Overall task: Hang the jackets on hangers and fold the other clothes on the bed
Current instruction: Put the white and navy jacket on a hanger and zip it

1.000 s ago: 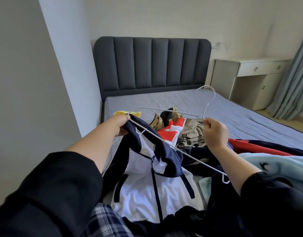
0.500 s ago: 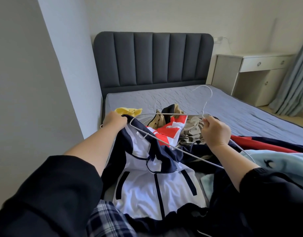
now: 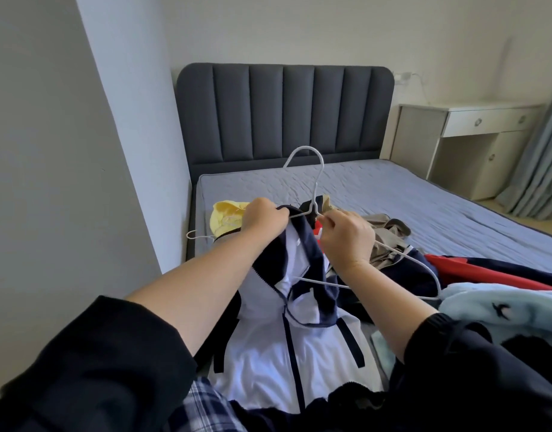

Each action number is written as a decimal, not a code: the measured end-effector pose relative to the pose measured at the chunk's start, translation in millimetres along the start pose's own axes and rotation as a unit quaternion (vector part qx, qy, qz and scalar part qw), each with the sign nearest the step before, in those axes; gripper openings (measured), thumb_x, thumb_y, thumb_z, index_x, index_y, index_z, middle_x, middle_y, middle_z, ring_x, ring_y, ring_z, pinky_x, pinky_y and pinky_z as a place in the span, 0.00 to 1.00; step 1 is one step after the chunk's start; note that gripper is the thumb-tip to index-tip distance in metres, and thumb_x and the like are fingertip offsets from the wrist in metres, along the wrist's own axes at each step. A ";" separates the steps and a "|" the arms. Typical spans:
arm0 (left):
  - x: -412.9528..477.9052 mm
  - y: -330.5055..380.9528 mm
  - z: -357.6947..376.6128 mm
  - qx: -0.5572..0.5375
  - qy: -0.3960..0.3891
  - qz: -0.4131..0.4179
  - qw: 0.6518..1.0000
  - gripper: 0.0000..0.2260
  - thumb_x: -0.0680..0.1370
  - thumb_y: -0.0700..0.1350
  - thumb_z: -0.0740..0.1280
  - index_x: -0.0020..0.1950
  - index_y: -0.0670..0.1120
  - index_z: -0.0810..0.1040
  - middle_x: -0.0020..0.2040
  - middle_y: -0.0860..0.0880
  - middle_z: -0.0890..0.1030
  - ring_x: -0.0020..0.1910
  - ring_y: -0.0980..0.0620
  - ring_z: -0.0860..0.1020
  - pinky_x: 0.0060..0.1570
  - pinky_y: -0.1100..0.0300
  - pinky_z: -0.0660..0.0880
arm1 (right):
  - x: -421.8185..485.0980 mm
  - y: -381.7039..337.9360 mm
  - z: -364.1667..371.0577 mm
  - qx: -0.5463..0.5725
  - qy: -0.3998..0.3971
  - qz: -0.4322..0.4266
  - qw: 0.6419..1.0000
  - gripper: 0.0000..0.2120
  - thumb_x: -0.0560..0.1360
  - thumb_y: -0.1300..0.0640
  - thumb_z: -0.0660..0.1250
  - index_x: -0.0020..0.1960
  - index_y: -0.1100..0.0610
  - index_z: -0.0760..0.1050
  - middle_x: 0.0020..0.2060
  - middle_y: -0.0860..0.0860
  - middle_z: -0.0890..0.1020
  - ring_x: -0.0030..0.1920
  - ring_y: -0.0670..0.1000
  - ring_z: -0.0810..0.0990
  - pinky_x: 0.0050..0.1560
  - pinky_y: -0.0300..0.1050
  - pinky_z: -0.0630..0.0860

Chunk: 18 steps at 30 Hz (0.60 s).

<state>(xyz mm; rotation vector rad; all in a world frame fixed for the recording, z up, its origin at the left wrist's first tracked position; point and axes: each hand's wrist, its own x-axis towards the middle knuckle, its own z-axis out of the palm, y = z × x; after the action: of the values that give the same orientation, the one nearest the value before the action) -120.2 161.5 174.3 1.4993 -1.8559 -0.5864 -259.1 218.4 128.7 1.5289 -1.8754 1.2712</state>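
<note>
A white and navy zip jacket [image 3: 268, 363] lies open on the bed [image 3: 393, 194] in front of me. My left hand [image 3: 262, 221] grips its navy collar together with the left arm of a white wire hanger [image 3: 318, 182]. My right hand [image 3: 346, 235] pinches the hanger at the base of its neck. The hook stands upright above both hands. The hanger's right arm runs down past my right wrist to the light blue garment; part of its bar lies across the jacket's collar.
A yellow garment [image 3: 224, 213], a khaki garment [image 3: 390, 232], a red and navy garment [image 3: 474, 269] and a light blue fleece [image 3: 502, 307] lie on the bed. A second wire hanger [image 3: 196, 235] sits at the bed's left edge. A white desk [image 3: 464, 135] and curtain [image 3: 542, 157] stand at right.
The hanger has turned from lying slanted to hook-upright. Both hands have come together at its neck, and my left hand has lifted the jacket's collar up to the hanger.
</note>
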 end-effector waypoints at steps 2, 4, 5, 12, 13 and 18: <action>-1.8 11.7 -4.2 -0.012 -0.002 0.050 0.999 0.15 0.74 0.42 0.63 0.27 0.44 0.67 0.26 0.45 0.68 0.35 0.36 0.71 0.30 0.57 0.62 | 9.1 -6.4 2.6 0.047 -0.013 0.048 0.998 0.13 0.74 0.59 0.67 0.32 0.61 0.76 0.28 0.55 0.78 0.32 0.54 0.69 0.35 0.44 0.59; -2.1 18.7 -12.6 0.046 0.005 0.142 0.989 0.12 0.75 0.47 0.65 0.32 0.47 0.71 0.31 0.50 0.72 0.38 0.44 0.73 0.32 0.58 0.62 | 19.8 -7.4 -0.3 0.117 -0.004 0.102 0.988 0.13 0.75 0.57 0.67 0.32 0.58 0.76 0.30 0.53 0.79 0.34 0.54 0.71 0.37 0.45 0.63; -1.0 20.3 -18.0 0.096 0.019 0.197 0.976 0.09 0.75 0.50 0.65 0.37 0.48 0.74 0.37 0.50 0.73 0.42 0.46 0.73 0.35 0.58 0.65 | 24.2 -7.5 -2.4 0.154 -0.004 0.128 0.980 0.12 0.76 0.56 0.67 0.34 0.57 0.77 0.30 0.51 0.79 0.35 0.54 0.73 0.37 0.46 0.66; 18.0 13.8 -30.3 0.161 0.011 0.224 0.961 0.10 0.80 0.48 0.63 0.41 0.45 0.69 0.40 0.46 0.73 0.45 0.41 0.75 0.38 0.55 0.64 | 26.0 -19.5 -2.6 0.197 0.020 0.058 0.978 0.03 0.75 0.62 0.68 0.45 0.59 0.81 0.42 0.49 0.78 0.50 0.52 0.72 0.48 0.44 0.70; 18.6 9.0 -30.1 0.148 0.016 0.206 0.967 0.10 0.80 0.48 0.62 0.41 0.45 0.68 0.40 0.46 0.73 0.44 0.41 0.75 0.38 0.55 0.65 | 22.0 -15.6 -2.4 0.168 0.044 0.022 0.985 0.04 0.74 0.65 0.67 0.47 0.61 0.80 0.45 0.52 0.78 0.51 0.54 0.72 0.50 0.46 0.70; 17.1 -10.0 -28.8 0.061 0.061 0.140 0.986 0.15 0.80 0.47 0.61 0.34 0.48 0.64 0.33 0.50 0.70 0.38 0.44 0.72 0.37 0.55 0.64 | -22.5 31.1 7.2 0.031 -0.011 -0.103 0.994 0.05 0.68 0.69 0.68 0.35 0.64 0.74 0.35 0.55 0.76 0.38 0.57 0.72 0.40 0.55 0.74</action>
<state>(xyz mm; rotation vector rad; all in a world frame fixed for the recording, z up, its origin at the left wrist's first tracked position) -94.2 144.4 190.3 1.2859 -1.9897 -0.2467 -278.9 224.4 95.7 1.7259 -1.6550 1.2317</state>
